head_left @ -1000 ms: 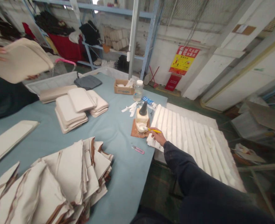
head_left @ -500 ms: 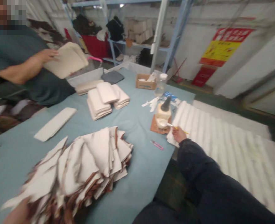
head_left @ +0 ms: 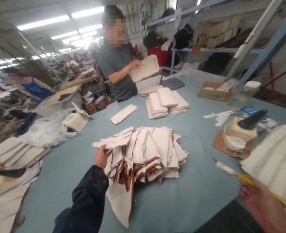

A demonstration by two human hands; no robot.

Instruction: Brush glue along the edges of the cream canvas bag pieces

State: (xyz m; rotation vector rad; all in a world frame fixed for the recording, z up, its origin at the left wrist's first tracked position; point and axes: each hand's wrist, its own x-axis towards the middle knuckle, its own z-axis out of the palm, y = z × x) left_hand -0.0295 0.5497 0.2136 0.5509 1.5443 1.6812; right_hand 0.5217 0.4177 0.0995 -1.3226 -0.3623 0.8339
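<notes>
Near the middle of the table, my left hand (head_left: 101,157) pinches the edge of a pale cut piece (head_left: 116,139) with its fingers. That piece lies at the left end of a fanned pile of pale, brown-edged pieces (head_left: 155,145), seemingly fabric or leather. On the right, my right hand (head_left: 261,199), blurred, is closed round a thin brush (head_left: 245,178) with a yellow handle and whitish bristle end. The brush points left, above the table's edge. Beyond it a cream glue-stained bottle (head_left: 238,132) with a black cone top stands on a brown pad (head_left: 219,144).
Stacks of pale pads (head_left: 157,105) lie behind the pile. A cardboard box (head_left: 213,90) and a clear jar (head_left: 240,95) stand at the back right. White strips (head_left: 276,158) lie at right. Across the table a co-worker (head_left: 120,64) holds a pale panel (head_left: 145,69).
The view has swung left. My right hand has drawn the brush back from the bottle. My left hand now lifts the edge of the leftmost piece on the pile.
</notes>
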